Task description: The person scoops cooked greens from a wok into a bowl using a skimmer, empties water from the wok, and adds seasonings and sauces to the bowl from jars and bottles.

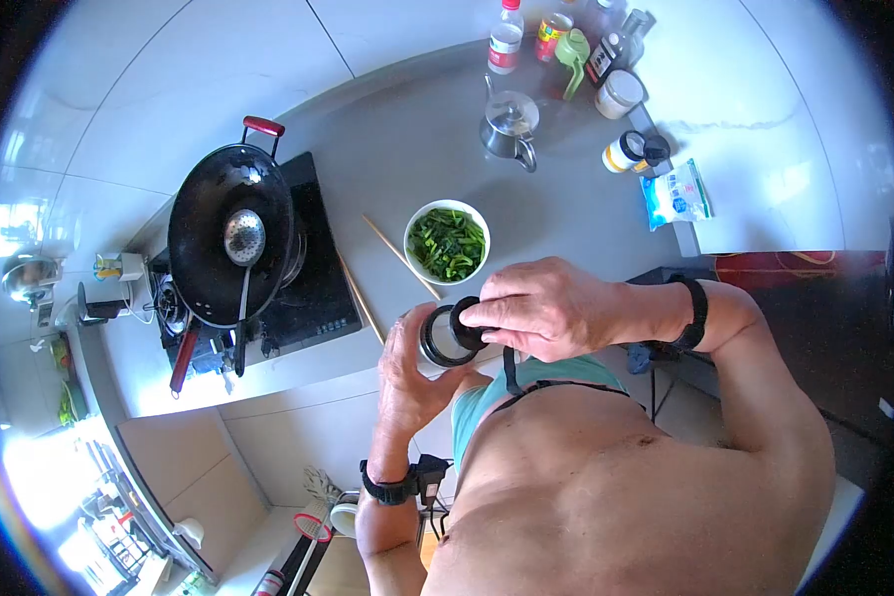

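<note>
My left hand (pixel 407 372) curls around a round, clear jar (pixel 433 343) with a black rim, holding it in front of my body. In my right hand (pixel 546 308) a round black lid (pixel 463 324) is pinched between thumb and fingers, tilted at the right side of the jar's mouth. Whether the lid still touches the rim I cannot tell, and the jar's contents are not clear. Just beyond the hands stands a white bowl (pixel 414 260) full of chopped leafy greens (pixel 448 243). Two wooden chopsticks (pixel 401 257) lie to its left.
A black wok (pixel 194 238) with a slotted ladle (pixel 244 238) in it sits on the cooktop (pixel 318 288) at left. A steel kettle (pixel 512 119) stands behind the bowl. Bottles (pixel 505 45), jars (pixel 619 94) and a plastic packet (pixel 677 196) line the counter's back right.
</note>
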`<act>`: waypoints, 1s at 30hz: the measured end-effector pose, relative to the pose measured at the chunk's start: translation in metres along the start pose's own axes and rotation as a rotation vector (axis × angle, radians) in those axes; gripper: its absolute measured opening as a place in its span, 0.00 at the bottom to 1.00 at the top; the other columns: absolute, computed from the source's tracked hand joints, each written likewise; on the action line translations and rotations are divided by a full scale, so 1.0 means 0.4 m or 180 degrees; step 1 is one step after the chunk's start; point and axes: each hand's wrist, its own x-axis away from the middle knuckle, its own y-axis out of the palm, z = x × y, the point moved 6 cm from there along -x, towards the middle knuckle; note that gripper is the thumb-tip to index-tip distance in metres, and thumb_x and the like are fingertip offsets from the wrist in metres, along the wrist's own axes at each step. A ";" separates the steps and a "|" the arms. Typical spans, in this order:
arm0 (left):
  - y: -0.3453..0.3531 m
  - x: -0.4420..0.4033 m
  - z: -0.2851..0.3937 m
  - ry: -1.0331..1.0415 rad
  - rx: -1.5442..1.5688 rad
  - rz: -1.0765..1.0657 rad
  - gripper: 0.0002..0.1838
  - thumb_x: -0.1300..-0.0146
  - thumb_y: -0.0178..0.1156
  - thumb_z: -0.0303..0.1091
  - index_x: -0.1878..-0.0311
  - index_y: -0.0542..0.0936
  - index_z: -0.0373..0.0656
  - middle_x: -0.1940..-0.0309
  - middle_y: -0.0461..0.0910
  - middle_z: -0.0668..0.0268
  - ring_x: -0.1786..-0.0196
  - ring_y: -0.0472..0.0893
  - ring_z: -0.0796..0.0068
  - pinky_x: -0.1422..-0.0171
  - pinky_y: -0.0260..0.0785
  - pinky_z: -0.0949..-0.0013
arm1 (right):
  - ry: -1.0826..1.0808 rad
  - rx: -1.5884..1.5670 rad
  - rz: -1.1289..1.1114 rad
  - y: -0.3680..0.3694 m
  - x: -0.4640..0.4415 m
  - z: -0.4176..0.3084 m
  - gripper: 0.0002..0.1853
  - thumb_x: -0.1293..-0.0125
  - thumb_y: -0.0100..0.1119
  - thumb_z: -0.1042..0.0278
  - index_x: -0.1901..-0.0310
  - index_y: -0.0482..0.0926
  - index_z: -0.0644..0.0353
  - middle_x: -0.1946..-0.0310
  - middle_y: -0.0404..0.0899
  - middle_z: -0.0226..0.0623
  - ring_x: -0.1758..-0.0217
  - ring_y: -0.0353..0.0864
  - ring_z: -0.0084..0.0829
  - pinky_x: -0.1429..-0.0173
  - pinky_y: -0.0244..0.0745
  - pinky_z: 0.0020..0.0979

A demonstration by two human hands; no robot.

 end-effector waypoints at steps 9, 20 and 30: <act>-0.011 0.001 0.001 -0.0002 -0.0271 0.0152 0.43 0.59 0.80 0.27 0.36 0.71 0.41 0.44 0.78 0.52 0.40 0.78 0.49 0.36 0.72 0.54 | 0.1820 -0.1091 0.0088 0.029 0.039 0.093 0.16 0.35 0.70 0.57 0.63 0.84 0.64 0.77 0.82 0.43 0.76 0.83 0.34 0.71 0.75 0.36; -0.003 -0.001 -0.021 -0.0134 -0.0169 0.0300 0.41 0.53 0.77 0.26 0.33 0.69 0.40 0.46 0.81 0.56 0.42 0.81 0.62 0.36 0.73 0.59 | 0.2637 -0.1641 0.0590 -0.044 0.047 0.150 0.21 0.32 0.68 0.51 0.67 0.85 0.66 0.80 0.82 0.31 0.80 0.75 0.16 0.78 0.68 0.25; 0.002 -0.011 -0.047 -0.0333 -0.0073 0.0316 0.41 0.52 0.76 0.25 0.33 0.69 0.38 0.45 0.80 0.55 0.41 0.81 0.62 0.35 0.73 0.60 | 0.2542 -0.1740 0.0823 -0.057 0.048 0.178 0.22 0.30 0.66 0.50 0.71 0.82 0.65 0.81 0.79 0.28 0.83 0.73 0.15 0.81 0.65 0.23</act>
